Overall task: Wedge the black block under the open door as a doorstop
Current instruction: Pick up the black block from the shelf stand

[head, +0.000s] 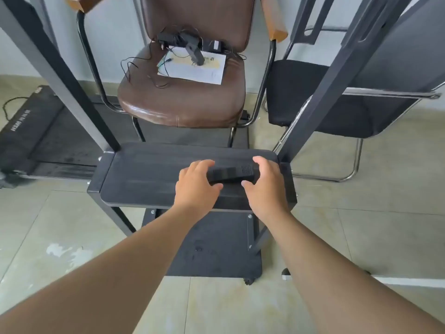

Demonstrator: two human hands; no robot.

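Our hands hide both ends of the block (231, 174) — no door in view. It lies on the black worktop (149, 169), toward its right side. Left hand (196, 186) and right hand (266, 186) curl half-closed fingers (260, 162) around its ends, thumbs at the near edge.

An office-like room: tiled floor (72, 225), a brown armchair (183, 102) beside a black cantilever chair (325, 112), plain white walls.

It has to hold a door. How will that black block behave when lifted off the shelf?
The black block looks rigid and boxy, so unlikely to roll. Left hand and right hand span it easily, suggesting it is fairly light.
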